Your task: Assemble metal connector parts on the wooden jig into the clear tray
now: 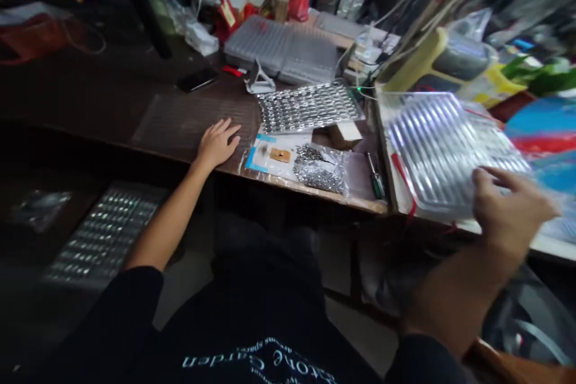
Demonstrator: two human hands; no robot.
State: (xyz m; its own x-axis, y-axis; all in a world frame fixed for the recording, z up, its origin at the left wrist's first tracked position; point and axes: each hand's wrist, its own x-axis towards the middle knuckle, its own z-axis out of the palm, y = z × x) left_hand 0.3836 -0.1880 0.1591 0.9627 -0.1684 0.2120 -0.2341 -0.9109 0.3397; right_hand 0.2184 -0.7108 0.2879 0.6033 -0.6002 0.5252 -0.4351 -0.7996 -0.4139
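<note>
My left hand (219, 143) lies flat with fingers spread on the near right part of a clear ribbed plastic tray (175, 120) on the dark table. At the right, my right hand (510, 198) pinches the near right edge of another clear ribbed tray (443, 144), which lies over the white side surface; that hand is slightly blurred. Between the hands a tray filled with rows of shiny metal pieces (310, 105) rests on the table. Nearer the edge sit a plastic bag of small metal parts (319, 168) and a small tan block (281, 155).
A screwdriver (377, 177) and a small box (345, 134) lie right of centre. Behind are stacked clear trays (283, 48), a white stand (260, 79) and a phone (197, 80). Another filled tray (108, 231) lies low at left. A yellow container (450, 66) stands at right.
</note>
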